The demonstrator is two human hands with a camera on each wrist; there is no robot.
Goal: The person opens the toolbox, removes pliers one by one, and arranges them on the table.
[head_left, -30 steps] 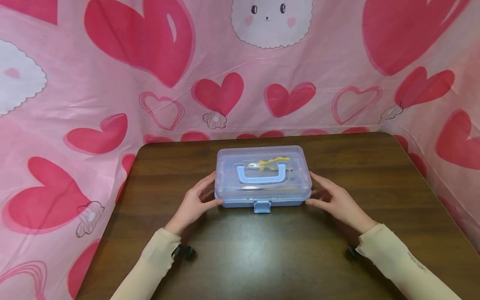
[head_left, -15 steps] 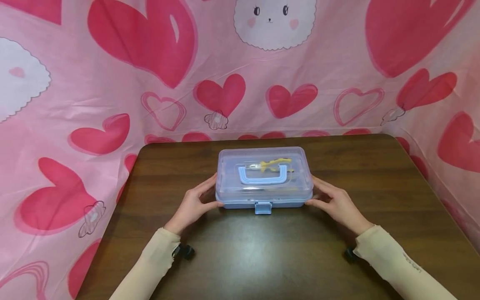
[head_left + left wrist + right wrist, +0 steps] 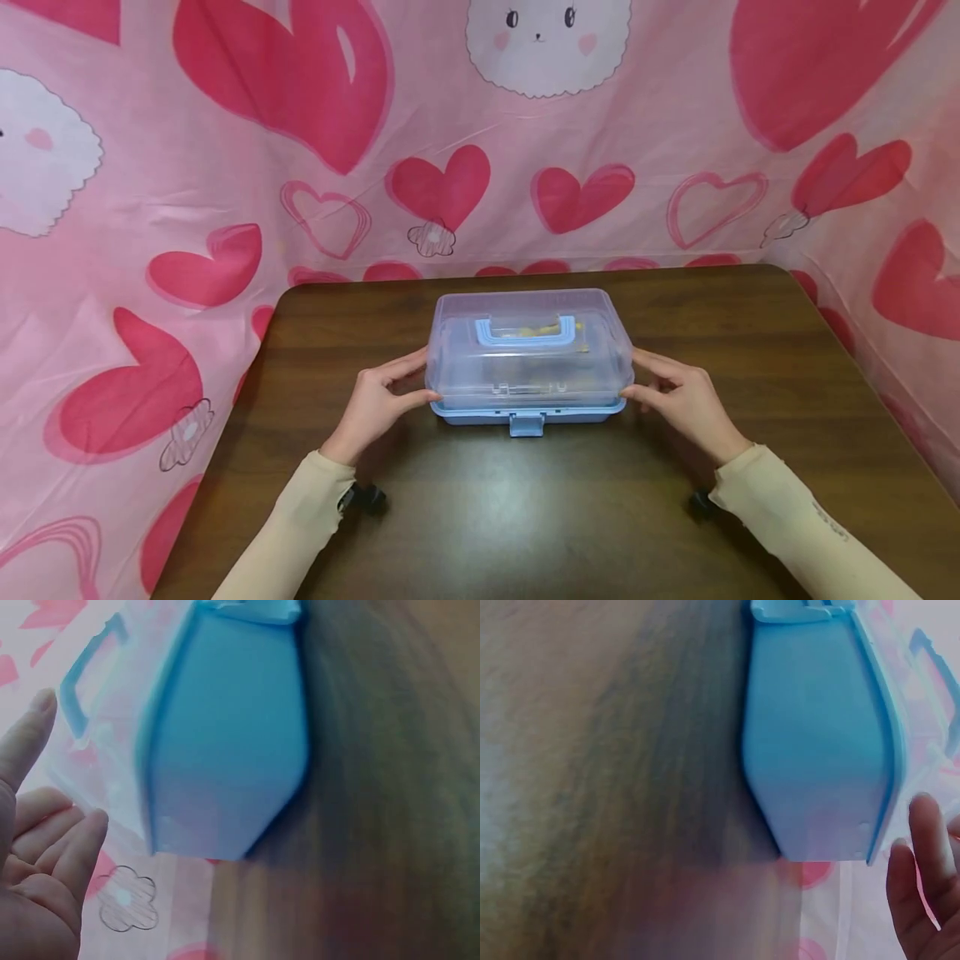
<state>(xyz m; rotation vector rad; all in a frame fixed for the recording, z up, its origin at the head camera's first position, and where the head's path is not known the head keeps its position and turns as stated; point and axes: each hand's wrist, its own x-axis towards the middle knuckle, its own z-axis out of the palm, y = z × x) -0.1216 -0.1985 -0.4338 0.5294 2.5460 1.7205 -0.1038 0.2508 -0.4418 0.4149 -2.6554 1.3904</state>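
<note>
A storage box with a light blue base [image 3: 480, 418] and a clear plastic lid [image 3: 465, 367] sits on the table. The lid is tilted up at the front, leaving its front edge above the base rim. A blue handle [image 3: 525, 339] lies on top, and the front latch [image 3: 527, 427] hangs down. My left hand [image 3: 373, 408] grips the lid's left side, thumb at the front corner. On the other side my right hand [image 3: 686, 404] holds the lid the same way. Something yellow [image 3: 538, 331] shows through the lid. Both wrist views show the base [image 3: 225, 727] from its ends.
The dark wooden table [image 3: 517, 517] extends around the box. Pink cloth [image 3: 360, 225] printed with hearts hangs behind the table and along both sides.
The lid's front edge has risen off the base and the lid now leans back, its handle shifted away from me. Both hands moved up slightly with it.
</note>
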